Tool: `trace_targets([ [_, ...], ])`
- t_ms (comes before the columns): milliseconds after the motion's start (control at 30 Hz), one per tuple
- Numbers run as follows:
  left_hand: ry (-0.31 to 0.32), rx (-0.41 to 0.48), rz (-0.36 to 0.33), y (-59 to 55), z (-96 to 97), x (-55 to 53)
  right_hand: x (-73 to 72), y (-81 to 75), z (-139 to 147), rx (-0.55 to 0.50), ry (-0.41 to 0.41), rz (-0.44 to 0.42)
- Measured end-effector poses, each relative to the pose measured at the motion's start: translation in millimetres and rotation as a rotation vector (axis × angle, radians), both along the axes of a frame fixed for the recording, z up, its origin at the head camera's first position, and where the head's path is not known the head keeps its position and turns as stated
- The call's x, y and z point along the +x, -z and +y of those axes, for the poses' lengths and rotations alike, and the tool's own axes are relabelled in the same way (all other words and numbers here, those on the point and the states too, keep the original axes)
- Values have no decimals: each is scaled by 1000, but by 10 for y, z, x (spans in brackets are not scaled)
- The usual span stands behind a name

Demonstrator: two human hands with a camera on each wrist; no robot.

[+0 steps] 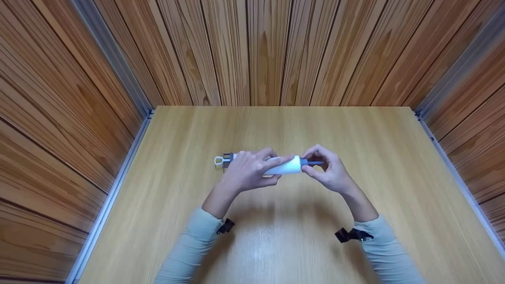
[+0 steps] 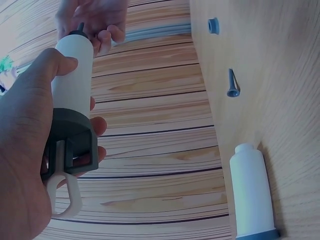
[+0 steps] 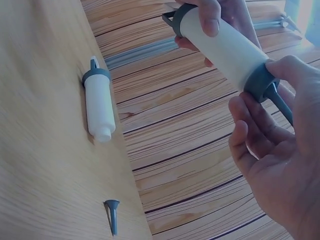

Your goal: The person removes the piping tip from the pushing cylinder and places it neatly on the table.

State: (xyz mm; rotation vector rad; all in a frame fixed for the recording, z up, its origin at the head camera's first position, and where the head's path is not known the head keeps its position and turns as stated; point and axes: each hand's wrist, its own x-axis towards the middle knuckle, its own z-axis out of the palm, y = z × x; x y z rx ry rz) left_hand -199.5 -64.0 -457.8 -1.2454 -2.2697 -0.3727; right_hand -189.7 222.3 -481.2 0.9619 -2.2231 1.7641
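Observation:
My left hand [image 1: 252,169] grips the barrel of a white syringe [image 1: 288,165], held level, with its thumb along the white wall [image 2: 75,82]. A dark grey end cap [image 2: 70,125] and a white loop-shaped plunger handle [image 2: 65,195] stick out behind this hand. At the other end, my right hand [image 1: 327,169] pinches the grey collar of a long narrow nozzle [image 3: 260,82] between thumb and fingers. The nozzle's thin tip points right, toward the right palm. Whether the collar is fully seated on the barrel, I cannot tell.
On the wooden table [image 1: 268,252] lies a second white syringe [image 3: 100,105] with a grey cap. A loose grey nozzle [image 3: 113,215] lies there too, near a small grey ring [image 2: 214,26]. Wood-panelled walls [image 1: 268,51] enclose the back and sides.

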Motion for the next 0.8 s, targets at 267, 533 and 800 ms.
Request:
trace_targets([
  [267,-10,-1,15,-20,-11,11,22,15,-46,4,-14,-32],
  [533,-10,-7,22,-19,-3,6,23,15,-51,-29,-16,-48],
  [800,-16,-9,27,-15,-5,-3,18,13,-59,-15,5,-1],
])
